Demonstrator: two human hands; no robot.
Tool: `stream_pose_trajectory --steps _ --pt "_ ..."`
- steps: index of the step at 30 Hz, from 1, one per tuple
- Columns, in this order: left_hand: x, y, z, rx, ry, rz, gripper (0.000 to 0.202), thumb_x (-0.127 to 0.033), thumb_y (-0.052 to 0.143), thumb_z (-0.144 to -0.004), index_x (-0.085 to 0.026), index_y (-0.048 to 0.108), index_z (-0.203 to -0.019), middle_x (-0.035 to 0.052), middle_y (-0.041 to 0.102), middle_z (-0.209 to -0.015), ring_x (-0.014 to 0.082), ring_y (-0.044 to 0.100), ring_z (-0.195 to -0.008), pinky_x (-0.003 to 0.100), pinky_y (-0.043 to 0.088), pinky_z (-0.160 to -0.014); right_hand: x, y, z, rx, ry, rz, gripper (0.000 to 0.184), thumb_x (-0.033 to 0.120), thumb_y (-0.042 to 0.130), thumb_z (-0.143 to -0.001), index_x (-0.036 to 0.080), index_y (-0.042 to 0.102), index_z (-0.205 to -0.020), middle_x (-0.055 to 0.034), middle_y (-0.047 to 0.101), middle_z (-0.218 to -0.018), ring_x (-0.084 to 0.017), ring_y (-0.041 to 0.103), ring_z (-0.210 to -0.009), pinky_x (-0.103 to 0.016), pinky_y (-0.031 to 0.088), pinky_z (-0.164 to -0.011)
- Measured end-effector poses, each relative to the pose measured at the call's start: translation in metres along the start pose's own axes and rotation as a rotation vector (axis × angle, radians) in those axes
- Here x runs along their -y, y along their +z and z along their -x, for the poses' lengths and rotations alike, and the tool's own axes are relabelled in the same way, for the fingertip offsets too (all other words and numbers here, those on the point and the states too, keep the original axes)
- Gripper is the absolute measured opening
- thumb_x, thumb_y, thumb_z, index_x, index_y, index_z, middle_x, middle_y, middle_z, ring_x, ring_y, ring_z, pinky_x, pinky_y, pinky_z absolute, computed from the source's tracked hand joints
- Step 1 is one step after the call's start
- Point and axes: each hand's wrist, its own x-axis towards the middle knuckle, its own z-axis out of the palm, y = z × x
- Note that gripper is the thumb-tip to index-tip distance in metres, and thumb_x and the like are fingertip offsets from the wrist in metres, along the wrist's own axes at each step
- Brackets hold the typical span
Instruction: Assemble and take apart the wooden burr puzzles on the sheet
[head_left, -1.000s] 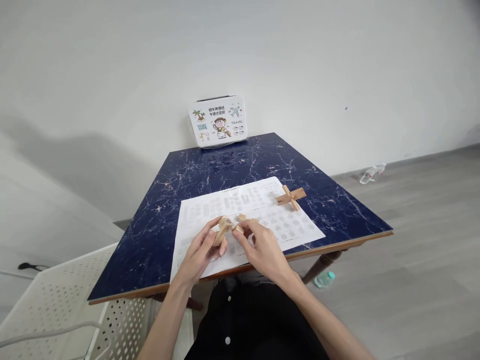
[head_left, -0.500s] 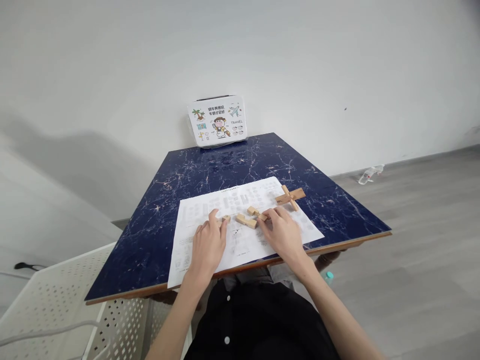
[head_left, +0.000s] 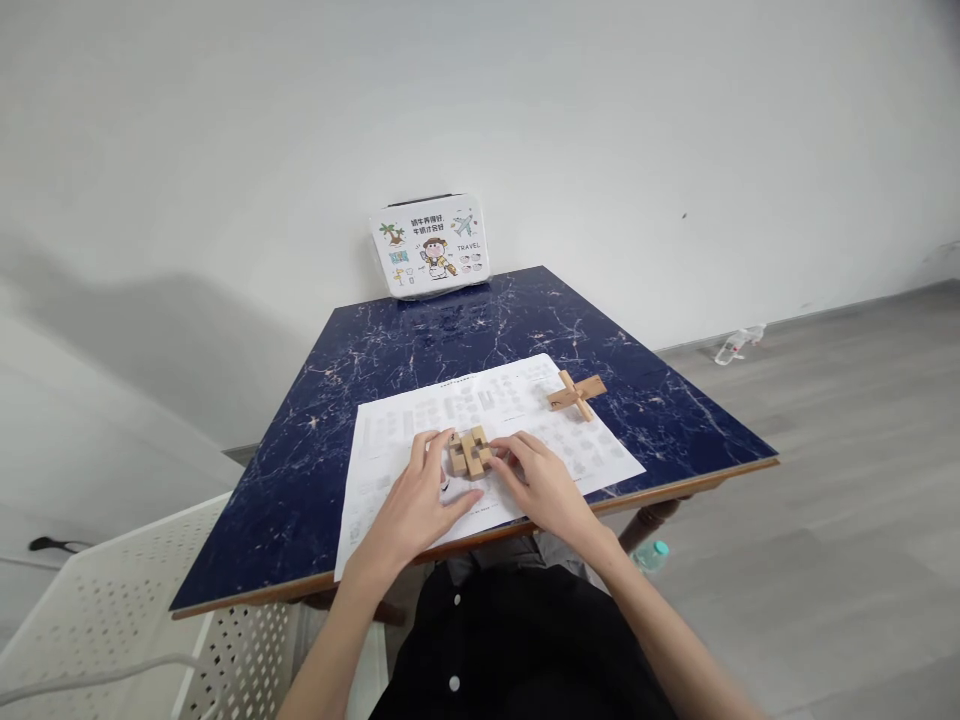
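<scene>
A small cluster of notched wooden puzzle blocks [head_left: 470,452] lies on a white printed sheet [head_left: 600,455] near the table's front edge. My left hand [head_left: 420,503] rests on the sheet with its fingers stretched out, their tips touching the blocks' left side. My right hand [head_left: 544,483] lies flat on the sheet too, its fingertips against the blocks' right side. An assembled wooden cross piece [head_left: 575,393] sits apart at the sheet's far right corner.
The dark blue marbled table [head_left: 360,355] carries a white illustrated case [head_left: 429,244] upright against the wall. A white perforated chair [head_left: 112,620] stands at the lower left. Two plastic bottles lie on the grey floor, one under the table [head_left: 649,556], one by the wall [head_left: 736,345].
The blocks were held in the air between both hands, then laid out spread on the sheet. Now both hands have pushed them together into one tight cluster.
</scene>
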Motion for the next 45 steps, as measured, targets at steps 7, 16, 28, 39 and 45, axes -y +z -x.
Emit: stream_pose_trajectory --steps 7,16,28,39,45 --pt "-0.005 -0.009 -0.042 0.057 0.148 -0.1 0.073 -0.063 0.075 -0.083 -0.028 0.053 -0.144 0.0119 0.055 -0.149 0.0368 0.067 -0.113 0.041 0.051 -0.085 -0.006 0.0 0.002 -0.014 0.0 -0.063 0.018 0.028 0.052 -0.106 0.021 0.065 -0.116 -0.0074 0.072 -0.102 -0.023 0.069 -0.09 -0.038 0.055 -0.084" --pt "0.011 -0.011 -0.072 0.059 0.189 -0.129 0.057 -0.066 0.07 -0.085 -0.025 0.066 -0.124 0.0093 0.064 -0.124 0.0277 0.068 -0.09 0.037 0.048 -0.074 -0.009 0.003 0.001 -0.035 0.025 -0.078 0.024 0.029 0.052 -0.104 0.02 0.058 -0.126 -0.0076 0.073 -0.102 -0.025 0.069 -0.091 -0.04 0.055 -0.085" --pt "0.123 -0.066 -0.091 -0.227 -0.307 -0.369 0.069 -0.073 0.058 -0.089 -0.022 0.062 -0.134 0.0136 0.058 -0.139 0.0357 0.065 -0.117 0.043 0.051 -0.093 -0.007 0.004 0.002 -0.037 0.035 -0.057 0.023 0.027 0.052 -0.101 0.021 0.059 -0.122 -0.0072 0.074 -0.101 -0.024 0.07 -0.091 -0.04 0.057 -0.085" --pt "0.129 -0.068 -0.081 -0.281 -0.319 -0.381 0.072 -0.077 0.059 -0.085 -0.022 0.065 -0.131 0.0127 0.06 -0.134 0.0353 0.067 -0.111 0.047 0.052 -0.095 -0.006 0.005 0.004 -0.009 0.063 -0.064 0.023 0.029 0.052 -0.102 0.021 0.058 -0.123 -0.0081 0.073 -0.104 -0.025 0.069 -0.093 -0.041 0.055 -0.086" --pt "0.128 -0.07 -0.073 -0.294 -0.331 -0.366 0.073 -0.077 0.061 -0.083 -0.02 0.066 -0.128 0.0126 0.062 -0.13 0.0351 0.067 -0.111 0.049 0.053 -0.097 -0.004 0.003 0.005 0.003 0.078 -0.06 0.024 0.031 0.051 -0.103 0.021 0.059 -0.124 -0.0083 0.073 -0.104 -0.025 0.069 -0.093 -0.04 0.056 -0.084"
